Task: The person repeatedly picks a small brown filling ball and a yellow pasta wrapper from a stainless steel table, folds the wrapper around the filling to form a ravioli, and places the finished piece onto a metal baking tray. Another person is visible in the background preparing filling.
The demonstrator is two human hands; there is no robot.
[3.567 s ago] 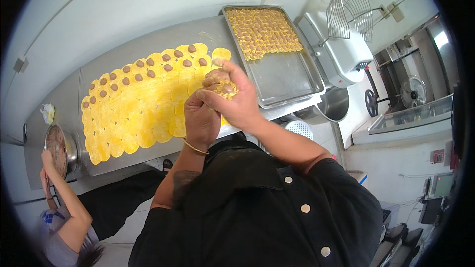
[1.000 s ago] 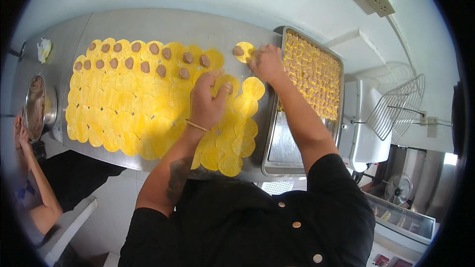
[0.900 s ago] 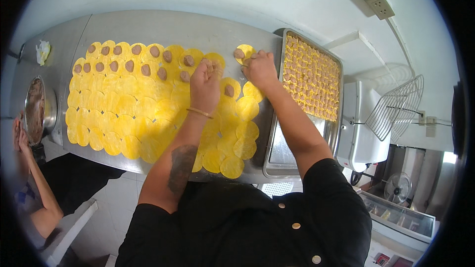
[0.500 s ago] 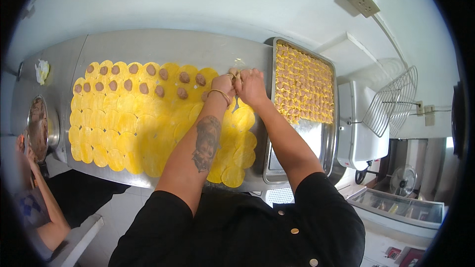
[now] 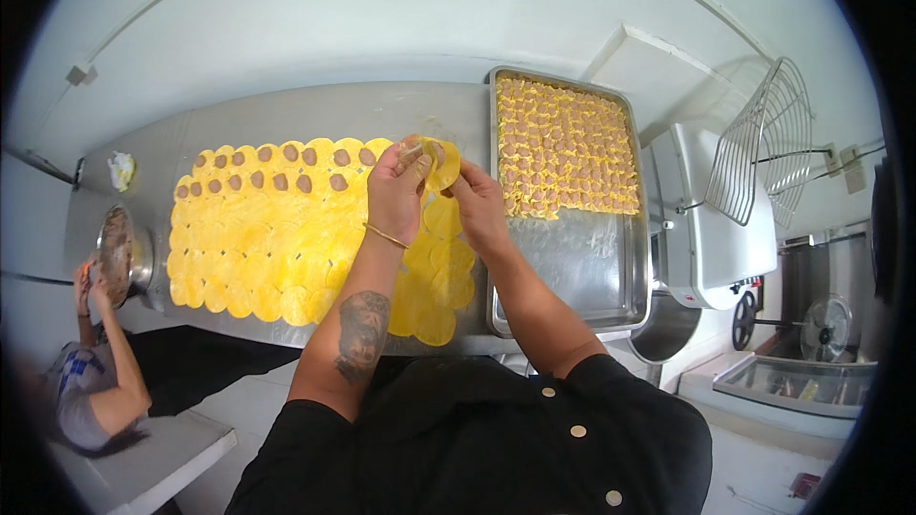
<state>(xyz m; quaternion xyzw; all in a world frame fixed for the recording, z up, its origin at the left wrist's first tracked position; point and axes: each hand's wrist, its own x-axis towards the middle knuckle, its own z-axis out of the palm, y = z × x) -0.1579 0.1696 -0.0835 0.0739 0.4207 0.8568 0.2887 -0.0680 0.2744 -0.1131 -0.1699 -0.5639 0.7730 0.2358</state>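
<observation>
Holding one yellow wrapper with a brown filling dab between both hands, I keep my left hand closed on its left edge and my right hand pinching its right edge, raised over the steel table. Risk: uneven finger pressure may tear the thin sheet or squeeze filling out. At 9 o'clock lie the laid-out wrappers; a dropped piece could stick to them. At 3 o'clock, the tray holds folded dumplings.
</observation>
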